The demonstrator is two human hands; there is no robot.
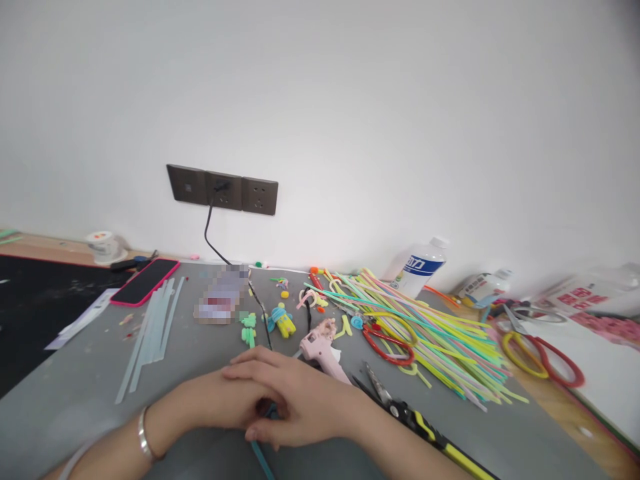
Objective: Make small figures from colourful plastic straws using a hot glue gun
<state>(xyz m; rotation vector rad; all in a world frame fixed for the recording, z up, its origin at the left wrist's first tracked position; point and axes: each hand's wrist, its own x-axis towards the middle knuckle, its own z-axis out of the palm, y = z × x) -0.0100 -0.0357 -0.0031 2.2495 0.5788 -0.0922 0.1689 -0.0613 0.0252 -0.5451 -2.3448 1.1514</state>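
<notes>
My left hand, a silver bracelet at its wrist, is bent inward with its fingers mostly hidden behind my right hand. Across it lies my right hand, its fingers over the back of the left and its thumb curled below. A thin blue strip shows in the gap between both closed hands and runs down toward me; its grip points are covered. Just beyond the hands lie a pink glue gun, a small green figure and a yellow-and-blue figure.
Glue sticks and a pink-cased phone lie left. At right are a heap of coloured strips, red-and-yellow scissors, black-and-yellow pliers and a white bottle. A black cord hangs from the wall socket.
</notes>
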